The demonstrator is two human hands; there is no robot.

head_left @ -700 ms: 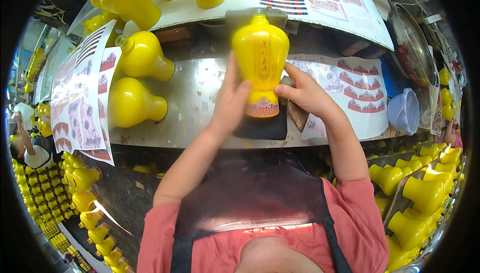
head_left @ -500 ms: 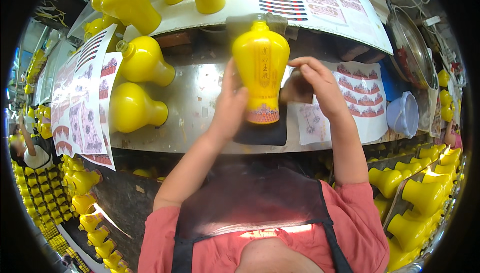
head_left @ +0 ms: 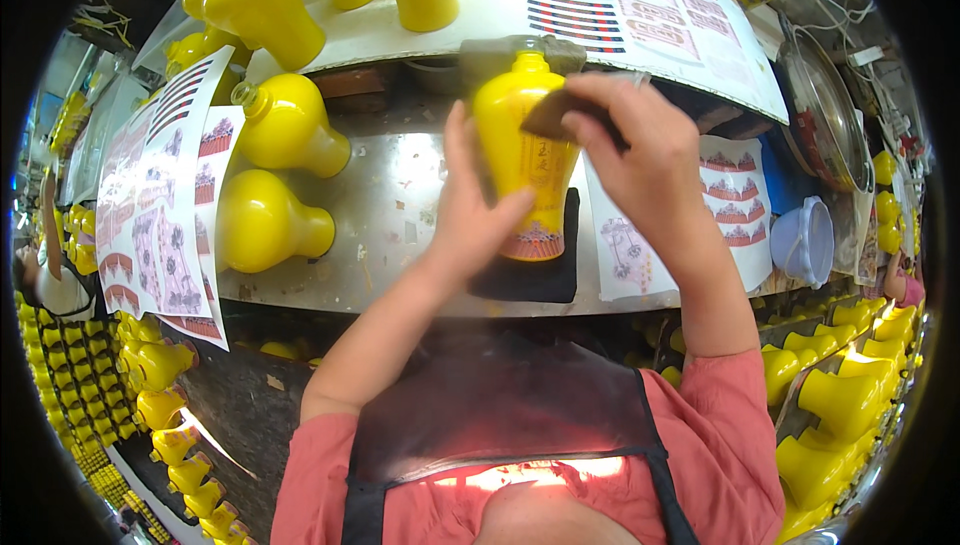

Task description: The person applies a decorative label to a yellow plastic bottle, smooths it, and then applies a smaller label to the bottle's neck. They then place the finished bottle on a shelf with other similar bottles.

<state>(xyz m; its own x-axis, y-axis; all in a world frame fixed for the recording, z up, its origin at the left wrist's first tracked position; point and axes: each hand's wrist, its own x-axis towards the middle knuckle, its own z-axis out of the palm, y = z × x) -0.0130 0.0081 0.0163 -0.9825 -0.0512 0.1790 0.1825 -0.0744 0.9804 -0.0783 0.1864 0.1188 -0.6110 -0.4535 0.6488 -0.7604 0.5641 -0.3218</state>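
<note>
A yellow vase-shaped bottle point(head_left: 512, 150) is in front of me, its neck pointing away and its lower end over a black cloth pad point(head_left: 520, 287). Its face carries a column of dark lettering, and a red-purple patterned band point(head_left: 532, 245) circles the base. My left hand point(head_left: 468, 220) is closed around the bottle's left side, thumb across the front. Pinched in my right hand point(head_left: 645, 145) is a flat dark brown scraper point(head_left: 552, 115), laid against the bottle's upper right and hiding part of the lettering. Whether the base rests on the pad, I cannot tell.
Two yellow bottles point(head_left: 275, 220) stand neck-out at left beside a hanging decal sheet point(head_left: 150, 215). More decal sheets point(head_left: 735, 200) lie at right, near a pale blue bucket point(head_left: 803, 240). A raised white shelf point(head_left: 490, 20) holds several bottles. Racked bottles point(head_left: 845, 390) flank me.
My right hand has moved up and inward, bringing the scraper from beside the bottle onto its upper face. The left thumb has shifted across the bottle's front.
</note>
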